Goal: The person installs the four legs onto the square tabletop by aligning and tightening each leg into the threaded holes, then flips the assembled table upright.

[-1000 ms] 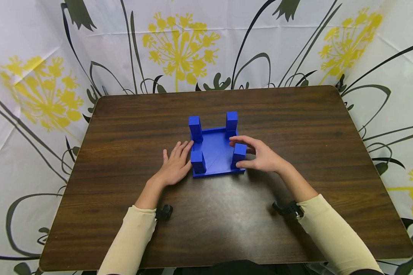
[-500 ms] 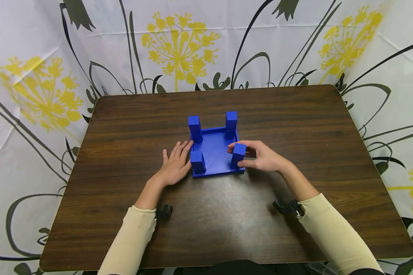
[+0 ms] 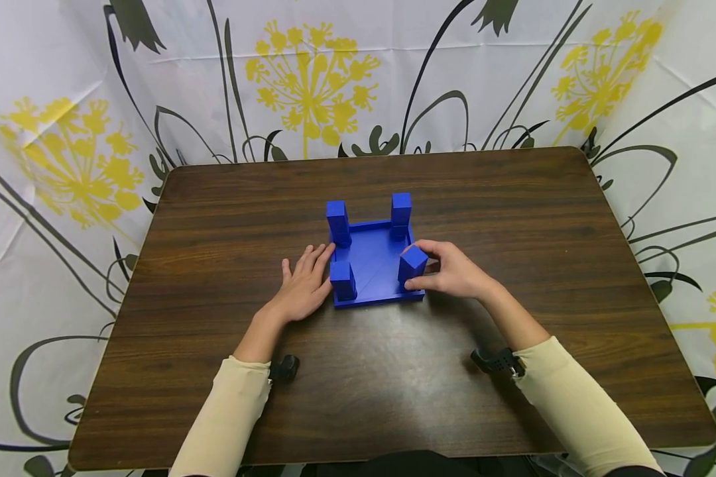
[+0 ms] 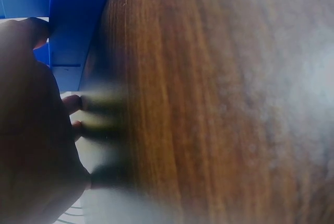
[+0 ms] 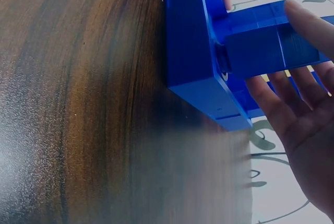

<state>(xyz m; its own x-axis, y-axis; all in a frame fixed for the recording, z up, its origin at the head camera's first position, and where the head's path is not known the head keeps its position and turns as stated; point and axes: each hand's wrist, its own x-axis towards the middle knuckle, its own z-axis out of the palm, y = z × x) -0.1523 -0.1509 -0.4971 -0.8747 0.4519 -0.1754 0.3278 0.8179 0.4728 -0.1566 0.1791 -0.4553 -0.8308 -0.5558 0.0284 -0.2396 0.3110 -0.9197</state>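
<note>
A square blue base [image 3: 374,265] with a low rim lies on the table, shaped like a small upturned table. Square blue legs stand upright at its corners. My right hand [image 3: 458,271] holds the near right leg [image 3: 413,266] between thumb and fingers. That leg is turned askew to the base, and the right wrist view shows a narrow gap between the leg [image 5: 255,51] and the corner. Flat on the table, my left hand [image 3: 301,285] has its fingers spread and touches the base's left side, next to the near left leg [image 3: 343,281].
Two more blue legs stand at the far corners, a far left leg [image 3: 337,222] and a far right leg [image 3: 400,212]. Brown wood-grain table [image 3: 244,218] surrounds the base. A flower-patterned white cloth [image 3: 185,86] hangs behind it and at the sides.
The near right leg has turned about its upright axis in my right hand, whose fingers first loosened and shifted, then closed on it again. My left hand and the base have stayed still.
</note>
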